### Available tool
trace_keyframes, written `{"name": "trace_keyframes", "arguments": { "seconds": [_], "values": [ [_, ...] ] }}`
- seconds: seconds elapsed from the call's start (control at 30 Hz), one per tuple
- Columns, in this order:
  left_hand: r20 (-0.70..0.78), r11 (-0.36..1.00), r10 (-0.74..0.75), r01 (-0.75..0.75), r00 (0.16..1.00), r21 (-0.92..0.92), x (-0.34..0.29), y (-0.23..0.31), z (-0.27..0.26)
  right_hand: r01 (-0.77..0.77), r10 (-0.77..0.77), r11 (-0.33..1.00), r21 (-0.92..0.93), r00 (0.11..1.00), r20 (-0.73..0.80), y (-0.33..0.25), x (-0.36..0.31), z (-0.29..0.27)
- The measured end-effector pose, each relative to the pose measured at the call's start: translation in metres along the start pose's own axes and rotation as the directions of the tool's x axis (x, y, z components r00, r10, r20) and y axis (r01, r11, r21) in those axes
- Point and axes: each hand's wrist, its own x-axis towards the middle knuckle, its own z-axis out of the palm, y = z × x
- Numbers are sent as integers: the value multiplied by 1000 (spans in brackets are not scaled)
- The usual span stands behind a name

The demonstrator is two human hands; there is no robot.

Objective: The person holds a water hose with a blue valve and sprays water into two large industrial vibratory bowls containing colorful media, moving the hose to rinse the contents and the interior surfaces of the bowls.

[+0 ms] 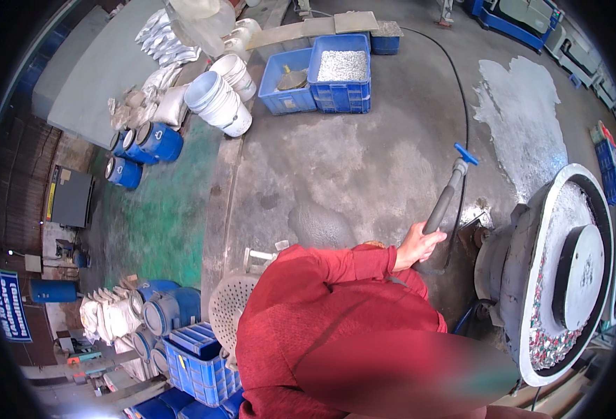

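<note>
My left hand (418, 246), at the end of a red sleeve, is closed around a grey hose pipe (442, 207). A blue T-shaped valve handle (466, 154) tops the pipe, which leans up and to the right over the floor. My right hand is not in view; red cloth and a blurred patch cover that area. To the right stands a large round vibrating tub (489, 269) with a pale rim. Inside it, small multicoloured pieces (549, 342) and greyish foam surround a round central cover (586, 276). The pipe is apart from the tub.
A black hose (461, 91) trails across the floor. Blue crates (343, 98), one holding white pieces, and white buckets (213, 98) stand ahead. Blue drums (160, 142) are at left, near a perforated round stool (229, 307). A wet grey patch (521, 119) spreads beyond the tub.
</note>
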Motion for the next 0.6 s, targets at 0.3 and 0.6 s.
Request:
{"name": "trace_keyframes", "arguments": {
  "seconds": [0.3, 0.6],
  "values": [
    [8, 978, -201, 200, 979, 65, 5, 10, -13, -368, 321, 912, -183, 916, -240, 46, -99, 27],
    [178, 957, -263, 234, 948, 172, 6, -3, -1, -367, 314, 923, -114, 891, -327, -32, -164, 89]
  ]
}}
